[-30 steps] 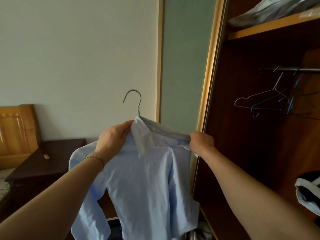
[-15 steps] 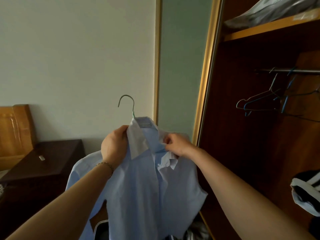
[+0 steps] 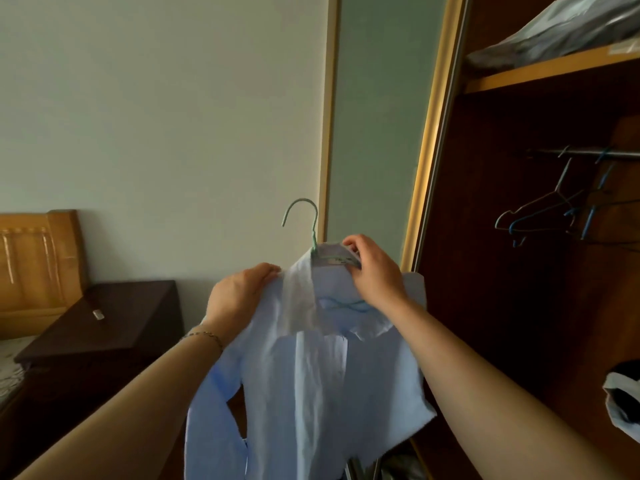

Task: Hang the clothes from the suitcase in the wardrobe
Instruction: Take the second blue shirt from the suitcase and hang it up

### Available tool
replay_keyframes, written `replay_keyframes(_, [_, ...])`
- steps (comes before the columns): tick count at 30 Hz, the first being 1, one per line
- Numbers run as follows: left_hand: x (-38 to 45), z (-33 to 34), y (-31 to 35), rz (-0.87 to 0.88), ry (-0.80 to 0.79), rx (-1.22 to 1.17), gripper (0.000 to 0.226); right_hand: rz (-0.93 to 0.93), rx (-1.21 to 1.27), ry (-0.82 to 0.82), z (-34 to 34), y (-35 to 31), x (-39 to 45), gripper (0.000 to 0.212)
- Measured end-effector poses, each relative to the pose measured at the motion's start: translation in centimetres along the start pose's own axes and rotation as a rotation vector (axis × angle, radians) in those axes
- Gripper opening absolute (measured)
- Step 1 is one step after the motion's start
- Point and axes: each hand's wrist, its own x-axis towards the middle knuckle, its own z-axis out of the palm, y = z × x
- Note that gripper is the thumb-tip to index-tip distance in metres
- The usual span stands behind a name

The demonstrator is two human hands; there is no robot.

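Both hands hold the light blue shirt [image 3: 311, 393] up before me: my left hand [image 3: 239, 294] grips its shoulder edge, my right hand [image 3: 375, 271] pinches the collar over the green hanger [image 3: 313, 233]. Beyond, to the right, the wardrobe [image 3: 519, 271] stands open, wire hangers [image 3: 554, 209] on its rail [image 3: 585, 153]

Home bedroom. Wooden bed headboard [image 3: 36, 261] at left, dark wood nightstand [image 3: 104, 327] beside it, plain pale wall [image 3: 156, 116]. At right an open dark-wood wardrobe [image 3: 502, 306] with a metal rail [image 3: 585, 153], empty wire hangers [image 3: 547, 213], and a shelf [image 3: 554, 65] holding bagged bedding [image 3: 561, 27].
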Motion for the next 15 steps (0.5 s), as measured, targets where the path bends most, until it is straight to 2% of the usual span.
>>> replay_keyframes(2, [-0.4,-0.5,-1.3,-0.104,0.016,-0.034,0.04,0.059,0.023,-0.019,0.5,0.2,0.3,0.031])
replay_keyframes(7, [-1.6,0.2,-1.3,0.013,-0.181,0.034,0.05,0.107,0.034,0.068,0.9,-0.7,1.2,0.031])
replay_keyframes(9, [-1.8,1.0,-1.1,0.003,-0.162,-0.01,0.059,0.055,0.031,0.001,1.2,-1.7,1.4,0.033])
replay_keyframes(12, [-1.9,1.7,-0.7,-0.006,-0.116,-0.071,0.05,-0.036,0.001,-0.125,0.9,-2.1,1.4,0.027])
replay_keyframes(15, [-1.3,1.3,-1.0,0.012,-0.127,-0.05,0.047,0.015,0.035,-0.013,-0.1,-0.9,1.1,0.023])
